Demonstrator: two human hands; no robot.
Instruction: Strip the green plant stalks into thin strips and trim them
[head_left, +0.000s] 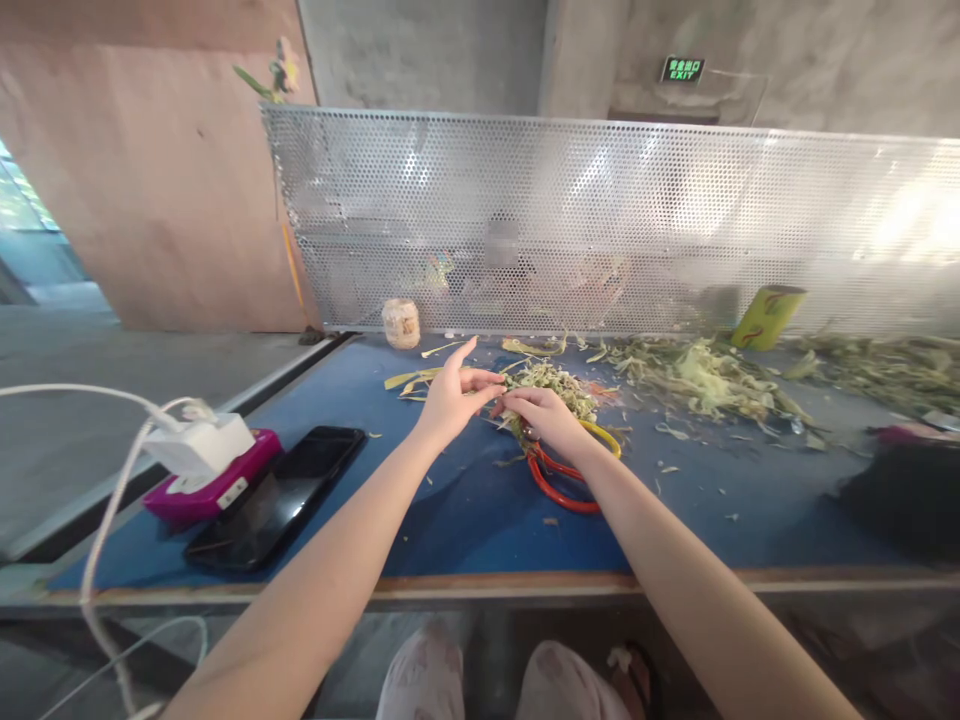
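Over the blue tabletop my left hand point(450, 398) and my right hand point(546, 412) meet at the fingertips. One left finger sticks up while the others close toward the thumb. My right thumb and fingers are pinched together. Whatever lies between the fingertips is too small to make out. Just behind them is a heap of dried greenish plant pieces point(555, 380). Scissors with red and yellow handles point(566, 497) lie under my right hand and wrist, their blades hidden. Some yellowish leaf strips point(409, 380) are spread left of my left hand.
A black phone point(277, 500) lies at left beside a magenta power strip point(217, 490) with a white charger point(199, 445) and cable. A jar point(401, 324), plant scraps point(701, 378) and a yellow-green can point(769, 318) line the perforated metal screen point(525, 220). Something dark point(900, 490) stands at right.
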